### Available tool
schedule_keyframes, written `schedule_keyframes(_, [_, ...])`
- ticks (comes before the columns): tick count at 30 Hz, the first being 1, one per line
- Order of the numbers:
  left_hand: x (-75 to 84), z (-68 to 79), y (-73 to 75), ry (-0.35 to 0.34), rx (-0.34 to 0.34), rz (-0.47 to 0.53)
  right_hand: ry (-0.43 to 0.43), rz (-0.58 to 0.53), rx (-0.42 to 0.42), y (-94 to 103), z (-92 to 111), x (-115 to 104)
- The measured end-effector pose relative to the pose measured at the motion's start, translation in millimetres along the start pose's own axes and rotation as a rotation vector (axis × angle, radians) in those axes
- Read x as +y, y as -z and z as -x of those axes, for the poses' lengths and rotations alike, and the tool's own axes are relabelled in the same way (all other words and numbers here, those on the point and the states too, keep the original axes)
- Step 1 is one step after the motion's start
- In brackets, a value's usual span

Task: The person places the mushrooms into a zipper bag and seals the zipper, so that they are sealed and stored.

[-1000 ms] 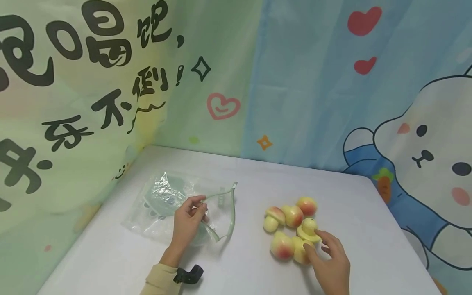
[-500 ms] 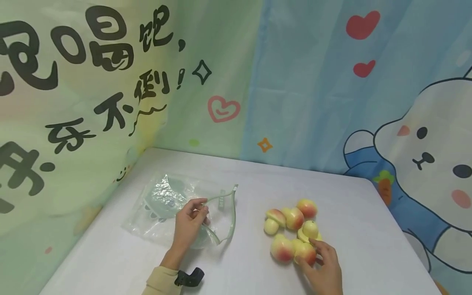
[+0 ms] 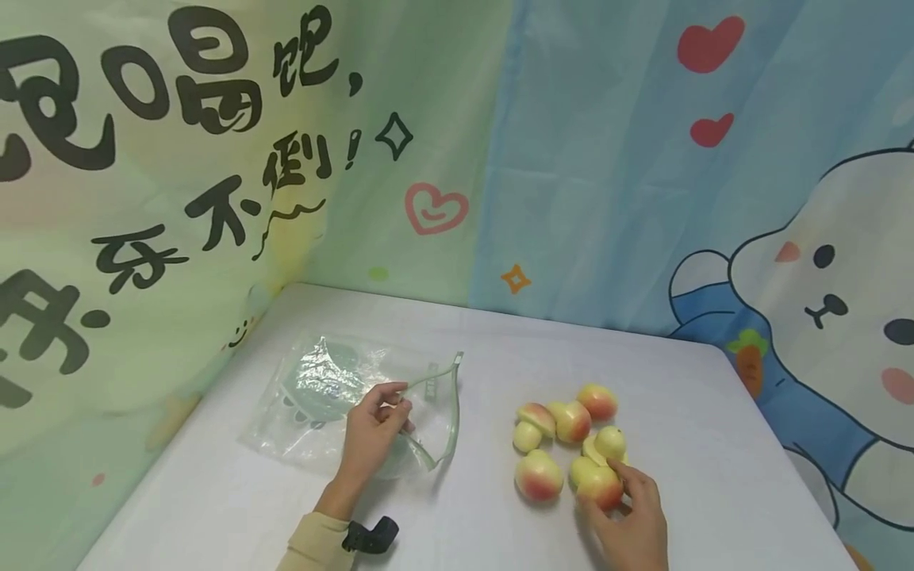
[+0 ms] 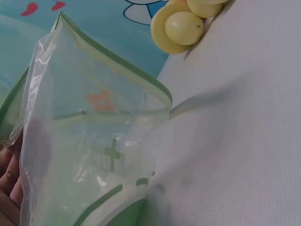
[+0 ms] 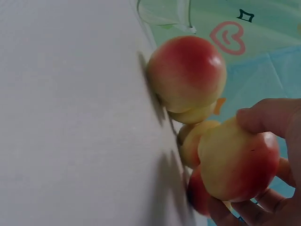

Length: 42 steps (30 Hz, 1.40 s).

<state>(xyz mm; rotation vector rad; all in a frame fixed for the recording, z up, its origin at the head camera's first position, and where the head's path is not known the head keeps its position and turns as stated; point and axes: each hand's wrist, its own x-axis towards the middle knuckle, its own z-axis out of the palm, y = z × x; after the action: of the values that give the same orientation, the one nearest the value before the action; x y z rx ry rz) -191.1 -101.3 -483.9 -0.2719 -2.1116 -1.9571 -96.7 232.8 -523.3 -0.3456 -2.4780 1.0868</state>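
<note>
black lettering [image 3: 220,200] “喝饱,快乐不倒!” on backdrop [image 3: 385,55]

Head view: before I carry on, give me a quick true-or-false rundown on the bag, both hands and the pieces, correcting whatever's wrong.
1. The left hand holds the edge of the clear bag. True.
2. The mouth of the clear bag is sealed shut. False: it gapes open.
3. The right hand grips a yellow-and-red piece. True.
4. The mushroom-shaped piece rests on the table, outside the clear bag. True.
5. In the head view, the clear bag lies to the right of the mushroom-shaped piece. False: it lies to the left.
</note>
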Motion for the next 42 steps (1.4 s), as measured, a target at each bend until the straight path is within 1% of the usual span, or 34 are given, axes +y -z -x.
schedule_keyframes(3, [1.4, -1.0, 0.1, 0.005, -0.008, 0.007, -0.001, -0.041, 0.062, 3.8, -3, -7])
schedule_keyframes(5, [2.5, -1.1, 0.4, 0.008, -0.012, 0.010, 0.016, -0.077, 0.105, 5.1, -6, -14])
schedule_keyframes(8, [3.6, -0.9, 0.5, 0.011, -0.009, 0.011, 0.053, -0.181, 0.142, 3.5, -13, -25])
schedule_keyframes(11, [3.3, -0.5, -0.5, 0.017, -0.007, 0.010, 0.085, -0.281, 0.120, -0.2, -21, -37])
schedule_keyframes(15, [1.8, 0.0, -1.8, 0.020, -0.020, 0.019, 0.120, -0.370, 0.055, -11.4, -28, -52])
schedule_keyframes(18, [1.7, 0.6, -2.1, 0.009, -0.026, 0.009, 0.112, -0.452, -0.014, -23.8, -32, -64])
schedule_keyframes(21, [1.4, 0.9, -1.4, -0.006, -0.022, -0.009, 0.075, -0.510, -0.082, -38.3, -33, -77])
schedule_keyframes(23, [1.3, 0.8, -0.8, -0.021, -0.016, -0.023, 0.065, -0.526, -0.122, -49.6, -33, -86])
schedule_keyframes(26, [0.4, 0.1, -0.2, -0.061, 0.001, -0.058, 0.088, -0.533, -0.176, -67.0, -33, -99])
schedule_keyframes(30, [1.1, -0.6, -1.5, -0.122, 0.028, -0.111, 0.121, -0.505, -0.224, -90.5, -31, -108])
schedule_keyframes(33, [1.8, 0.3, -2.2, -0.137, 0.041, -0.128, 0.120, -0.510, -0.259, -107.0, -31, -110])
schedule_keyframes(35, [1.6, 1.1, -2.4, -0.140, 0.045, -0.127, 0.135, -0.513, -0.275, -116.5, -30, -111])
schedule_keyframes(39, [-0.5, 1.6, -2.6, -0.167, 0.042, -0.114, 0.191, -0.502, -0.291, -132.6, -28, -110])
schedule_keyframes(42, [-2.9, 1.1, -3.0, -0.197, 0.020, -0.091, 0.224, -0.487, -0.286, -143.2, -25, -107])
